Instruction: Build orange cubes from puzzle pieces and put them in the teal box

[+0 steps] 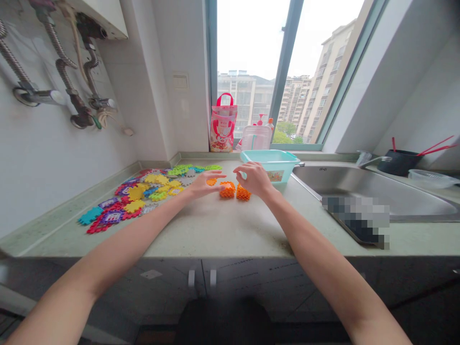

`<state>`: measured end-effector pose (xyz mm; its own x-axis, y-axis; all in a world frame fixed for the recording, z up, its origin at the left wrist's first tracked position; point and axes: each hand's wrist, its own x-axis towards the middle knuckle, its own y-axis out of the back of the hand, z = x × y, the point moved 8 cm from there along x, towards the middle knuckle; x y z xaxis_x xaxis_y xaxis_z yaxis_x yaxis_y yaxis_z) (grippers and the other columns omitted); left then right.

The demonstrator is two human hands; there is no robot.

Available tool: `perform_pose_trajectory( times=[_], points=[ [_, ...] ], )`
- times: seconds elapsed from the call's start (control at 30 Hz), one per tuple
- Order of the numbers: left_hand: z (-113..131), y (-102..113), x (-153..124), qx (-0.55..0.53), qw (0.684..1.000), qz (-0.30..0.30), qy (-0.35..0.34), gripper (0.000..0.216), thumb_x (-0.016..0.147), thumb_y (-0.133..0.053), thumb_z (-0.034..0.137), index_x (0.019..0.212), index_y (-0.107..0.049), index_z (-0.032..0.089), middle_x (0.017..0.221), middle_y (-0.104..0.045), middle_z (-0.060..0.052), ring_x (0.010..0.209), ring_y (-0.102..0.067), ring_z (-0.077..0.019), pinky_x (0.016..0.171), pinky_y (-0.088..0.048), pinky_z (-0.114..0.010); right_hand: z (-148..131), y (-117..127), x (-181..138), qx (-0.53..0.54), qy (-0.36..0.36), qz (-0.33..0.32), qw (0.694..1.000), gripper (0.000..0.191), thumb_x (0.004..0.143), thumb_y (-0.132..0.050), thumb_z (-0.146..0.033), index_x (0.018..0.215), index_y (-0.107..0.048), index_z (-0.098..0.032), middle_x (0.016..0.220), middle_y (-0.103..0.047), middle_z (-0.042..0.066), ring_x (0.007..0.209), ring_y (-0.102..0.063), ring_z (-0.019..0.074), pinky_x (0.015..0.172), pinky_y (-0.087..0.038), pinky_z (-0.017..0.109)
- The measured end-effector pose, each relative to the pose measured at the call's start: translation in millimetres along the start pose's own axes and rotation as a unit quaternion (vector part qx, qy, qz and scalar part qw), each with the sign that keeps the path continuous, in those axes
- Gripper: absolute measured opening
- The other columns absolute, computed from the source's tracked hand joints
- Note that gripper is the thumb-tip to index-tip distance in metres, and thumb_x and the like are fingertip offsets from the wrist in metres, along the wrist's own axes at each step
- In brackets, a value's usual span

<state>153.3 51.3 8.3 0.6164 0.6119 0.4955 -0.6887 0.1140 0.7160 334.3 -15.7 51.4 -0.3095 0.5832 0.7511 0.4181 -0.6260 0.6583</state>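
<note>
Firstly, head view, centre of frame: my left hand, fingers stretched out with the thumb held apart beneath them, nothing gripped; its thumb comes up to the left orange block, whether touching I cannot tell.

Item, just right of it: my right hand, fingers loosely curled and parted from the thumb, nothing pinched, above the right orange block. The two blocks stand close together on the pale countertop, a narrow gap between them. One orange piece, partly hidden, lies behind my left hand.

Item, left of centre: a spread of toothed plastic pieces in yellow, red, purple, blue and green, some overlapping.

Item, right of centre: one turquoise basket, picture label on its front wall, beside the sink.

Item, upper centre: one pink bag with red handles, standing at the window; to its right, a translucent container.

Item, right side: one steel sink, with a blurred-out object at its near left corner; beyond it, one black pot with red sticks.

Item, upper left: metal hoses against the wall.
</note>
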Motion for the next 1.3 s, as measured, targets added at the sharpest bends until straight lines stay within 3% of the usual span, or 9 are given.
perform_pose_trajectory(
  times=[0.1, 0.17, 0.27, 0.37, 0.57, 0.77, 0.93, 1.1, 1.3],
  points=[
    [-25.9, 39.4, -6.4, 0.045, 0.993, 0.101, 0.028, 0.051, 0.099, -0.048, 0.051, 0.133, -0.074, 0.024, 0.149, -0.063, -0.009, 0.139, -0.056, -0.0282, 0.12, -0.043, -0.046, 7.1, 2.1, 0.5, 0.002, -0.016, 0.009, 1.0, 0.019, 0.093, -0.064, -0.018, 0.099, -0.081, -0.025, 0.102, -0.083, 0.004, 0.1, -0.073, 0.0261, 0.1, -0.046, 0.042],
    [-43.5, 50.6, -12.9, 0.146, 0.982, 0.104, 0.061, 0.049, 0.098, -0.045, 0.042, 0.132, -0.074, 0.023, 0.146, -0.065, -0.009, 0.139, -0.056, -0.0269, 0.122, -0.04, -0.046, 9.4, 2.8, 0.6, 0.0, -0.024, 0.01, 1.0, 0.02, 0.092, -0.064, -0.018, 0.099, -0.081, -0.025, 0.102, -0.083, 0.004, 0.1, -0.073, 0.026, 0.101, -0.045, 0.042],
    [-61.3, 32.6, -20.7, 0.288, 0.953, -0.027, 0.086, 0.056, 0.095, -0.051, 0.043, 0.147, -0.064, 0.025, 0.158, -0.056, -0.009, 0.145, -0.05, -0.0304, 0.123, -0.037, -0.051, 7.2, 2.3, 0.5, -0.003, -0.025, 0.006, 1.0, 0.021, 0.092, -0.063, -0.016, 0.098, -0.082, -0.025, 0.1, -0.083, 0.003, 0.098, -0.073, 0.0256, 0.1, -0.045, 0.042],
    [-62.5, 5.3, -24.9, 0.33, 0.93, -0.142, 0.078, 0.059, 0.099, -0.045, 0.049, 0.154, -0.057, 0.03, 0.165, -0.048, -0.006, 0.149, -0.048, -0.031, 0.124, -0.036, -0.051, 2.5, 1.4, 0.0, 0.0, -0.019, -0.001, 1.0, 0.022, 0.091, -0.064, -0.015, 0.099, -0.082, -0.025, 0.1, -0.083, 0.003, 0.099, -0.073, 0.0248, 0.099, -0.046, 0.04],
    [-50.5, -18.0, -0.6, 0.311, 0.934, -0.173, 0.039, 0.078, 0.093, -0.051, 0.042, 0.168, -0.036, 0.026, 0.176, -0.028, -0.009, 0.16, -0.03, -0.0317, 0.13, -0.025, -0.046, -2.5, 0.2, 0.0, -0.003, -0.011, -0.023, 1.0, 0.021, 0.092, -0.064, -0.014, 0.098, -0.082, -0.024, 0.1, -0.083, 0.004, 0.098, -0.074, 0.0242, 0.101, -0.047, 0.04],
    [-55.2, -38.8, 14.8, 0.229, 0.944, -0.204, 0.124, 0.074, 0.096, -0.042, 0.041, 0.164, -0.04, 0.014, 0.172, -0.032, -0.016, 0.161, -0.027, -0.0303, 0.13, -0.022, -0.05, 0.2, -1.2, -2.0, 0.002, -0.005, -0.033, 0.999, 0.022, 0.091, -0.064, -0.013, 0.1, -0.081, -0.024, 0.102, -0.083, 0.005, 0.097, -0.075, 0.0233, 0.099, -0.049, 0.039],
    [-30.7, -42.7, -28.2, 0.232, 0.932, -0.206, 0.185, 0.077, 0.098, -0.039, 0.047, 0.167, -0.034, 0.012, 0.174, -0.023, -0.019, 0.163, -0.019, -0.0359, 0.129, -0.019, -0.059, 4.2, 3.2, -1.0, -0.001, -0.012, -0.022, 1.0, 0.021, 0.091, -0.064, -0.013, 0.098, -0.082, -0.024, 0.1, -0.083, 0.004, 0.097, -0.074, 0.0238, 0.099, -0.048, 0.04],
    [22.6, -39.4, -96.9, 0.241, 0.928, -0.19, 0.211, 0.076, 0.102, -0.034, 0.049, 0.169, -0.029, 0.012, 0.175, -0.019, -0.02, 0.163, -0.016, -0.0382, 0.129, -0.018, -0.062, -22.2, 17.1, -2.4, 0.036, -0.006, 0.002, 0.999, 0.022, 0.091, -0.064, -0.012, 0.098, -0.081, -0.024, 0.101, -0.083, 0.004, 0.1, -0.073, 0.0242, 0.101, -0.048, 0.04],
    [95.7, -63.6, -142.0, 0.226, 0.948, -0.154, 0.164, 0.07, 0.105, -0.032, 0.048, 0.169, -0.03, 0.02, 0.176, -0.021, -0.013, 0.164, -0.011, -0.0352, 0.132, -0.014, -0.06, -90.4, 38.1, -74.9, 0.158, 0.014, -0.013, 0.987, 0.022, 0.097, -0.061, -0.017, 0.106, -0.079, -0.025, 0.106, -0.082, 0.006, 0.098, -0.075, 0.0249, 0.097, -0.052, 0.041]
  ],
)
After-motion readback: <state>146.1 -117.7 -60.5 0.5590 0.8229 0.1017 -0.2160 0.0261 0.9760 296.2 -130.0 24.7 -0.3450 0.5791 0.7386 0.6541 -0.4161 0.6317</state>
